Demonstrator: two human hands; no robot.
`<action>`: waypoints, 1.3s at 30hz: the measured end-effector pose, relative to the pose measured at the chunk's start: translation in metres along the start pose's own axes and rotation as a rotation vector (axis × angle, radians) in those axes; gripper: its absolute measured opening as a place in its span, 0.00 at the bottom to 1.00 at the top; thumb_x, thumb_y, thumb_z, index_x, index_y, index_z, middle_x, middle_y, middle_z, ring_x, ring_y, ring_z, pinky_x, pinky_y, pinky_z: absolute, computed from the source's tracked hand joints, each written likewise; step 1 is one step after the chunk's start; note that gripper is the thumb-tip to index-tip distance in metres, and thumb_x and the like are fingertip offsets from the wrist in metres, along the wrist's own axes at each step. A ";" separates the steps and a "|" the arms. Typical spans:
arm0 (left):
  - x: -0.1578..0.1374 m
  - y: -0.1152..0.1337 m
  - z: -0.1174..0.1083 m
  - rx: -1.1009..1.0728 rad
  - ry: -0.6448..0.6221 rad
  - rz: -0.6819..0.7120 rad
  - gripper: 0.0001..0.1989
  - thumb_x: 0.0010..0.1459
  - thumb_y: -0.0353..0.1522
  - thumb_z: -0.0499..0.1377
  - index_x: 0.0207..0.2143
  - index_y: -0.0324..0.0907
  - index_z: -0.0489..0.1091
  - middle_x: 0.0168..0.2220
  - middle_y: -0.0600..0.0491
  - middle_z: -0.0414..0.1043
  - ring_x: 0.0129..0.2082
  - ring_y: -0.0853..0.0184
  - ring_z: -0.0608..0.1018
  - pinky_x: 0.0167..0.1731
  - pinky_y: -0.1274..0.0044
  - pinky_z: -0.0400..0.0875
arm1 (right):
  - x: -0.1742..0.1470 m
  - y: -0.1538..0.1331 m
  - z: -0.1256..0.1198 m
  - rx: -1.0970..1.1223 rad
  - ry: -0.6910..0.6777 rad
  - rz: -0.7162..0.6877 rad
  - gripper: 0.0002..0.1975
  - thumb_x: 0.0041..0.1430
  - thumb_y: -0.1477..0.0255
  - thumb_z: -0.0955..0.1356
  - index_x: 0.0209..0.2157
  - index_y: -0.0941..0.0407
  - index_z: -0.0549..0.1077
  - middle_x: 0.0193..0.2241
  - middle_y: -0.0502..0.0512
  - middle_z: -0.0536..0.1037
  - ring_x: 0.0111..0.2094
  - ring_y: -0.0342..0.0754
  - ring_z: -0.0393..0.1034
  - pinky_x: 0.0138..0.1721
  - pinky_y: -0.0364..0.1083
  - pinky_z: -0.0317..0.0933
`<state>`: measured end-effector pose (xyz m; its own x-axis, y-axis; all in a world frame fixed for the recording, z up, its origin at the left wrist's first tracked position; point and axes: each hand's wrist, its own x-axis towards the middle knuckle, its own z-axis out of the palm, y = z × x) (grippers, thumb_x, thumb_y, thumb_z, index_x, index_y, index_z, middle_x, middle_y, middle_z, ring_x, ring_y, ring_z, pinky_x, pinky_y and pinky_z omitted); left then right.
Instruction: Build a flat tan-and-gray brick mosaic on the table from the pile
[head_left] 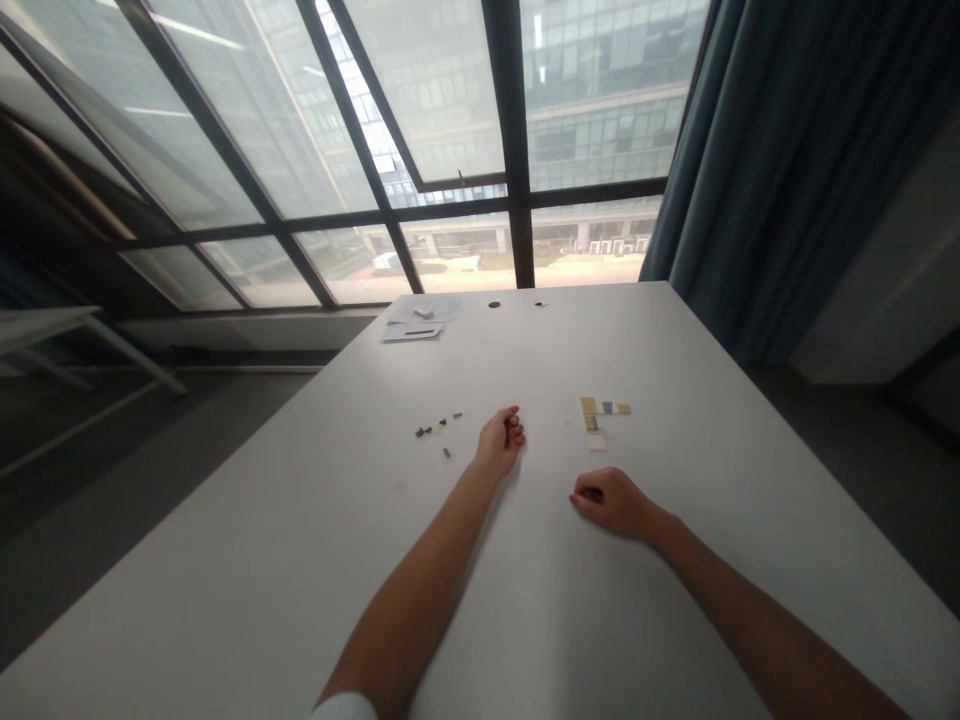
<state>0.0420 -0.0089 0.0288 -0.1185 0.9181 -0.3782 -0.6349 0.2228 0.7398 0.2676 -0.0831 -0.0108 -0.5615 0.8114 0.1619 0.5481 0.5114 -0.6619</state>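
Left hand (501, 438) – fingers curled together, near small dark pieces (442, 422). Right hand (615, 502) – fingers likewise curled, near yellow-grey blocks (589, 408).

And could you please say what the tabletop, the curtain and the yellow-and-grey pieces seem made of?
Tabletop: probably laminate, smooth white with a soft sheen. Curtain: fabric, matte, hanging in folds. Yellow-and-grey pieces: possibly plastic, straight-edged; too small to judge finish.

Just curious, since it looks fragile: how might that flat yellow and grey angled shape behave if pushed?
The angled shape would probably slide, not roll: it lies flat on the smooth white tabletop. It's likely light, being smaller than the right hand. It might separate where colours change.
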 end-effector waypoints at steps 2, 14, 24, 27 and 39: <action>0.000 0.030 -0.007 0.062 -0.040 -0.004 0.10 0.45 0.27 0.64 0.32 0.37 0.71 0.21 0.58 0.63 0.17 0.76 0.62 0.17 0.82 0.50 | 0.000 -0.001 -0.001 0.005 -0.004 0.001 0.13 0.59 0.68 0.66 0.24 0.58 0.73 0.18 0.46 0.68 0.22 0.39 0.58 0.27 0.41 0.47; 0.013 0.148 -0.119 1.518 0.544 0.449 0.12 0.51 0.36 0.64 0.38 0.42 0.80 0.39 0.47 0.81 0.39 0.61 0.79 0.38 0.74 0.69 | 0.000 0.002 -0.002 0.031 -0.012 0.016 0.15 0.60 0.66 0.65 0.24 0.58 0.73 0.18 0.47 0.68 0.22 0.41 0.58 0.27 0.42 0.48; 0.034 0.134 -0.158 1.610 0.564 0.218 0.14 0.45 0.37 0.69 0.36 0.43 0.79 0.39 0.43 0.81 0.39 0.57 0.80 0.36 0.73 0.68 | 0.000 -0.001 -0.004 0.029 -0.018 0.017 0.15 0.61 0.65 0.65 0.24 0.58 0.73 0.18 0.47 0.68 0.22 0.41 0.58 0.28 0.42 0.49; 0.036 0.130 -0.162 1.583 0.550 0.218 0.15 0.44 0.37 0.69 0.36 0.42 0.79 0.37 0.43 0.81 0.36 0.57 0.80 0.35 0.72 0.68 | 0.000 0.000 -0.003 0.029 -0.015 0.016 0.16 0.61 0.65 0.64 0.23 0.58 0.72 0.18 0.47 0.67 0.22 0.40 0.57 0.28 0.42 0.48; 0.028 0.140 -0.140 1.499 0.490 0.323 0.11 0.49 0.36 0.65 0.34 0.39 0.80 0.34 0.46 0.81 0.36 0.59 0.79 0.34 0.74 0.68 | 0.001 0.004 0.000 0.053 -0.005 0.018 0.15 0.61 0.66 0.65 0.24 0.58 0.72 0.18 0.46 0.68 0.22 0.40 0.57 0.27 0.42 0.48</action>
<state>-0.1570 0.0027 0.0441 -0.5003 0.8656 -0.0214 0.7112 0.4249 0.5601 0.2692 -0.0800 -0.0132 -0.5553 0.8187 0.1462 0.5242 0.4810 -0.7028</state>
